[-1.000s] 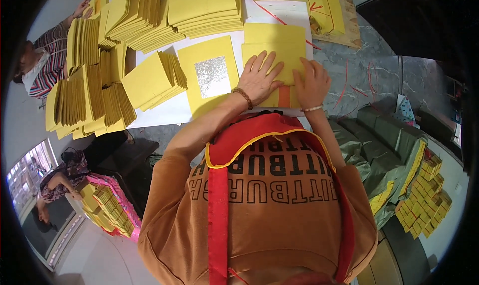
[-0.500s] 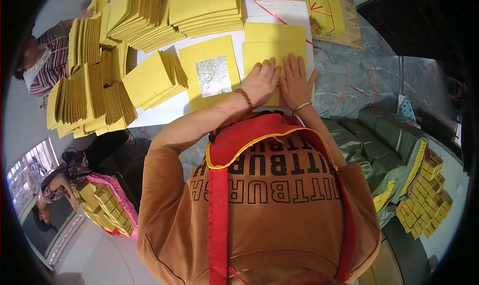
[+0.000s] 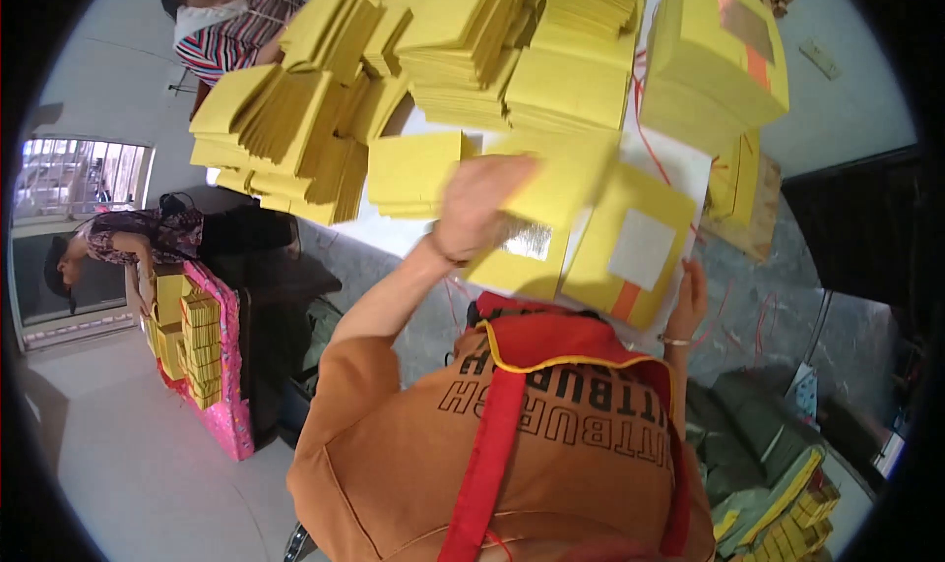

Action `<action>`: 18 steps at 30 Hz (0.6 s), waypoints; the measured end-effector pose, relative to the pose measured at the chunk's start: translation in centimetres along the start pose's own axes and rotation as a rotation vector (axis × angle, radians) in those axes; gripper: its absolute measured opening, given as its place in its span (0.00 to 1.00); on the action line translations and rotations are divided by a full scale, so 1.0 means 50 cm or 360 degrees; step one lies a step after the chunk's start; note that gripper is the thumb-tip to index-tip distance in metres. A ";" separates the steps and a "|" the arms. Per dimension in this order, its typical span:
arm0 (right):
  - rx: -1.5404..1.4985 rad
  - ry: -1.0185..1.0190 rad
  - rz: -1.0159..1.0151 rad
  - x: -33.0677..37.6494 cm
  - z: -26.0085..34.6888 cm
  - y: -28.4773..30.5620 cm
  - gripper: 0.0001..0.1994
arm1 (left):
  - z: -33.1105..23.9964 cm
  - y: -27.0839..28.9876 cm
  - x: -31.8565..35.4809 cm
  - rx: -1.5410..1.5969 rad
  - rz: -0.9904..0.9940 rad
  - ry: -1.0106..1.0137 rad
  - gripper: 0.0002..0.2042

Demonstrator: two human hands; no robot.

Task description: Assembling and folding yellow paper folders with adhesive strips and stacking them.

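My left hand (image 3: 482, 203), smeared by motion, grips a yellow paper sheet (image 3: 571, 173) raised over the table. Partly under it lies a yellow sheet with a silver foil square (image 3: 529, 241); the hand and the raised sheet cover much of it. To its right, a yellow sheet with a pale silver square and an orange strip (image 3: 640, 240) lies close to the table's front edge. Just off that sheet's right side is my right hand (image 3: 689, 301), fingers stretched out and nothing visible in them.
Several tall stacks of folded yellow paper (image 3: 453, 45) fill the table's far and left parts. A big yellow block (image 3: 704, 60) stands at the far right. One person (image 3: 226, 31) is across the table, another by a pink-edged box (image 3: 231, 365). Green sacks (image 3: 738, 434) lie right.
My hands have parted: the left went left and lifted a yellow sheet, the right drew back to the table edge. A sheet with silver square and orange strip now shows. The view has turned.
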State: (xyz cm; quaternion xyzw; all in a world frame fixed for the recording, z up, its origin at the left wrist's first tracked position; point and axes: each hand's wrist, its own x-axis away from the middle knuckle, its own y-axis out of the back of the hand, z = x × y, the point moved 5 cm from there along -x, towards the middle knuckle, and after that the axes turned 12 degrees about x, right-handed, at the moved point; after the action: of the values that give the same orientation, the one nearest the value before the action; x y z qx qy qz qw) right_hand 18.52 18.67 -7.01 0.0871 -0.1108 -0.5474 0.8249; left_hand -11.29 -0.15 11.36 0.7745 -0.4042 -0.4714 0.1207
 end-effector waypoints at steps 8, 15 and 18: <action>-0.0015 0.0028 0.0098 0.009 -0.010 -0.040 0.13 | 0.207 0.131 0.258 -0.1147 0.0301 0.0403 0.24; -0.0154 -0.0095 0.0150 -0.010 -0.014 -0.063 0.12 | 0.274 0.123 0.275 -0.0928 0.0604 0.0691 0.28; -0.0091 0.0026 0.0167 -0.011 -0.014 -0.063 0.12 | 0.289 0.101 0.295 -0.0831 0.0587 0.0821 0.31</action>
State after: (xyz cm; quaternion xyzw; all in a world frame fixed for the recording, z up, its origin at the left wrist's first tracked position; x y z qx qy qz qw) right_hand 15.72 17.96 -8.54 0.0619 -0.0926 -0.5057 0.8555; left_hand -22.44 -11.52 -2.71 0.7253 -0.3595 -0.3189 0.4930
